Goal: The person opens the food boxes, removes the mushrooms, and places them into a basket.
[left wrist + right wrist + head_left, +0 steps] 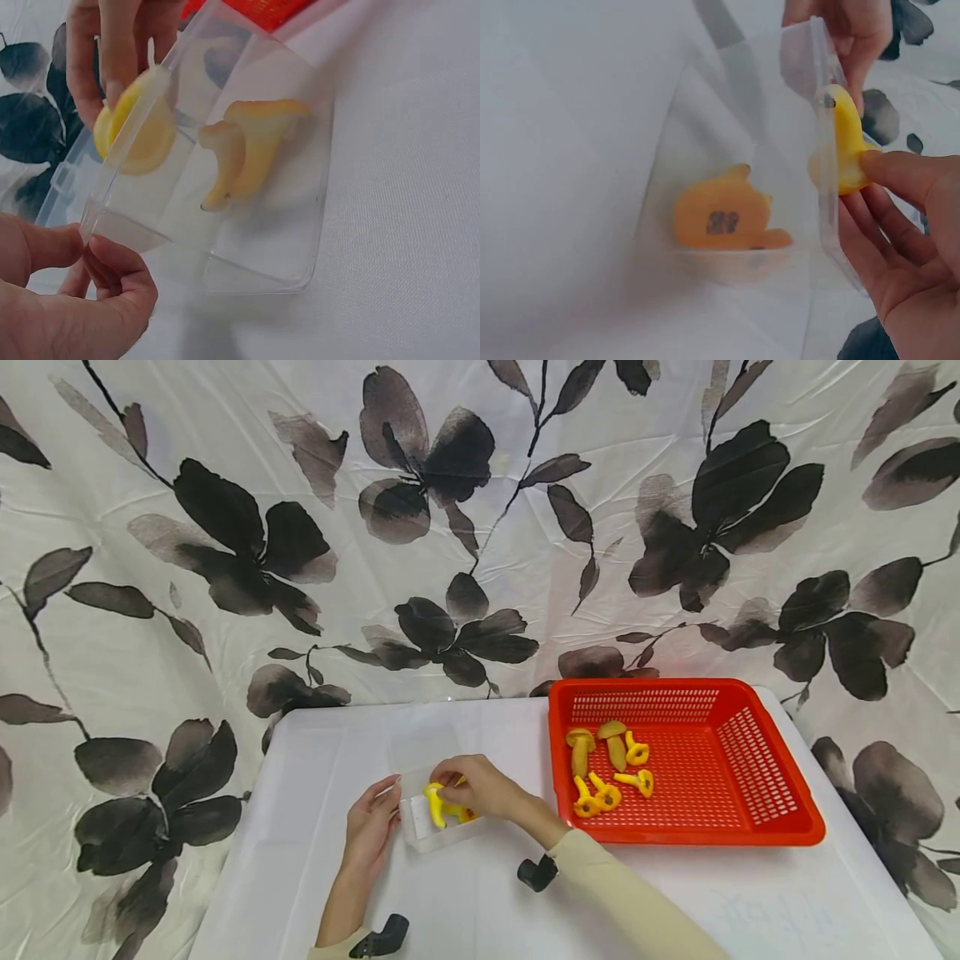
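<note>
A clear plastic box (441,842) rests on the white table, tilted in both wrist views only by the camera angle. My left hand (370,828) pinches its rim between thumb and fingers, at the box's left side. With thumb and fingertips my right hand (480,787) holds a yellow toy mushroom (846,142) at the box's opening; its far end is partly behind the plastic wall. Inside the box lie more yellow mushrooms (259,142), seen through the clear wall in the left wrist view.
To the right stands a red plastic basket (697,837) with slotted walls. Two brownish mushrooms (581,752) and several yellow mushrooms (636,782) lie in its left part. A floral cloth (450,543) hangs behind the white table (300,777).
</note>
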`<action>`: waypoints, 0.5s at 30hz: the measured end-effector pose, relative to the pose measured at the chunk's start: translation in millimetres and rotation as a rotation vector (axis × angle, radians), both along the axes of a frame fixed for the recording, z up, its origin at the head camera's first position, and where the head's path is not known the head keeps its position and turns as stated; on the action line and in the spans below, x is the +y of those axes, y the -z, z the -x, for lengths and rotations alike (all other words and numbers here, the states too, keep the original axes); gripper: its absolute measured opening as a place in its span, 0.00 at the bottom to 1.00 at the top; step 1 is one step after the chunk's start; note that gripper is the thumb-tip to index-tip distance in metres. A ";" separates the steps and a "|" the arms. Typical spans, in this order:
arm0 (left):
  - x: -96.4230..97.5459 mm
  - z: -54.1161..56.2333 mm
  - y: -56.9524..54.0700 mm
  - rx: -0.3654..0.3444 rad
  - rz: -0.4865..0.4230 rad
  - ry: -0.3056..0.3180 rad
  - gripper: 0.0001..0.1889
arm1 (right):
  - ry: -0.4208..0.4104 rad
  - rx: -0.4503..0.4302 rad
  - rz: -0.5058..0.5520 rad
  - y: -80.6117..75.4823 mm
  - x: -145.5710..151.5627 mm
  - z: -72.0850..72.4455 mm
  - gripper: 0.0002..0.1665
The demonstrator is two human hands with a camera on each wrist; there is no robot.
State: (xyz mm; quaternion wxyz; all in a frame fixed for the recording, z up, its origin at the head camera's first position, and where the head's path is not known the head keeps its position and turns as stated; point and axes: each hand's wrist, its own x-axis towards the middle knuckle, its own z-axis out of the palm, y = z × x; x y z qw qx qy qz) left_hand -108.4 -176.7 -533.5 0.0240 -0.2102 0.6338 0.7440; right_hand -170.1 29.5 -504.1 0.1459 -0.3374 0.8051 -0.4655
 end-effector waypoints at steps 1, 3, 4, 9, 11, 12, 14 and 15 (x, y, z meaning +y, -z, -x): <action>-0.2 -0.2 -0.1 0.002 -0.001 0.002 0.22 | 0.009 -0.009 0.003 -1.3 2.6 0.0 0.10; -0.2 -0.5 -0.5 0.004 -0.005 0.004 0.22 | 0.029 -0.027 0.012 -4.2 7.7 -0.2 0.10; -0.1 -0.6 -0.8 0.001 -0.006 0.000 0.22 | 0.041 -0.035 0.018 -4.8 10.1 0.0 0.10; 0.4 -1.1 -1.8 0.001 -0.003 -0.004 0.22 | 0.116 -0.085 0.058 -9.0 23.6 1.0 0.10; 0.3 -0.9 -1.4 0.002 -0.002 -0.002 0.22 | 0.150 -0.104 0.075 -10.9 29.8 1.4 0.10; 0.3 -0.8 -1.3 0.003 -0.003 -0.001 0.22 | 0.167 -0.111 0.083 -11.9 33.1 1.5 0.10; 0.1 -0.8 -1.0 0.008 -0.004 0.002 0.22 | 0.194 -0.128 0.101 -13.5 40.0 1.5 0.10; -0.1 -0.7 -0.7 0.010 -0.002 0.005 0.22 | 0.205 -0.137 0.110 -14.4 43.5 1.5 0.11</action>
